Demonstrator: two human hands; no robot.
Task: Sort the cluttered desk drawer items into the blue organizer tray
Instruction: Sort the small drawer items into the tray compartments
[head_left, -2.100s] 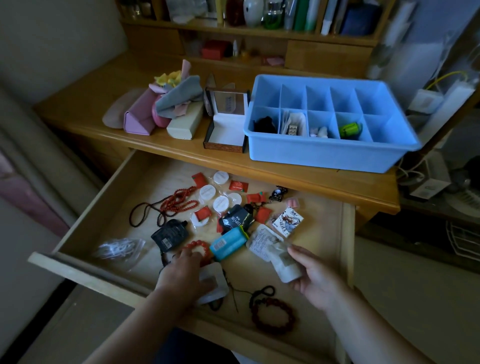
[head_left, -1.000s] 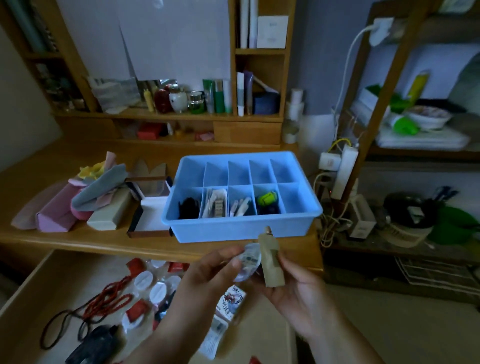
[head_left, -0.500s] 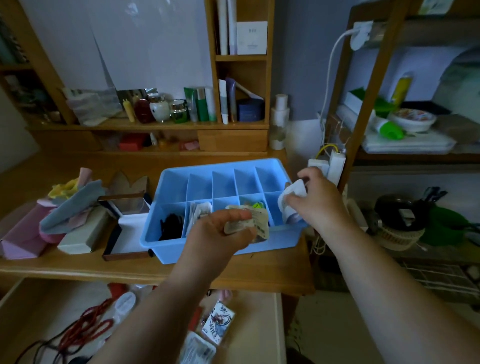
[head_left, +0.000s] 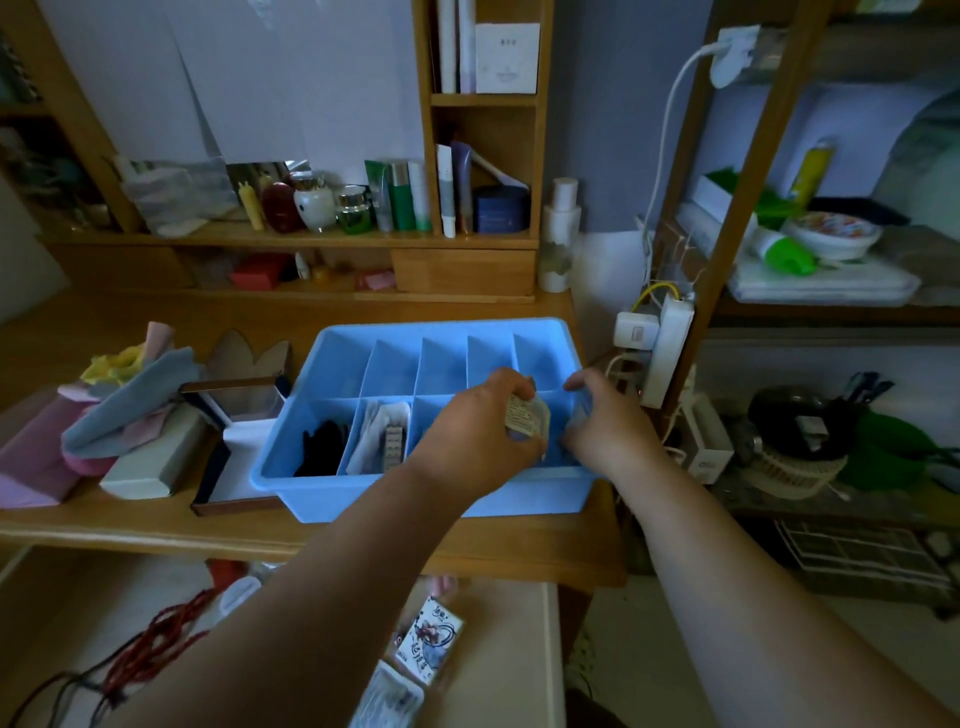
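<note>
So we had both hands over the blue plastic organizer tray with little boxes inside (head_left: 332, 358) on the wooden desk (head_left: 156, 525). Our left hand (head_left: 467, 436) curled its fingers (head_left: 511, 384) around a small pale packet with tiny print on it (head_left: 527, 418), right above the front row of boxes. Just beside those fingers, our right hand (head_left: 605, 421) reached down into the front corner box. We could not tell if it held anything, because its fingers were hidden behind the hand. Left of our left fingers, a black bundle (head_left: 322, 447) and a white wrapped packet (head_left: 382, 436) sat in the front boxes. Below our arms, the open wooden drawer (head_left: 519, 649) held a red bead string (head_left: 156, 644) and a small picture card (head_left: 428, 644).
</note>
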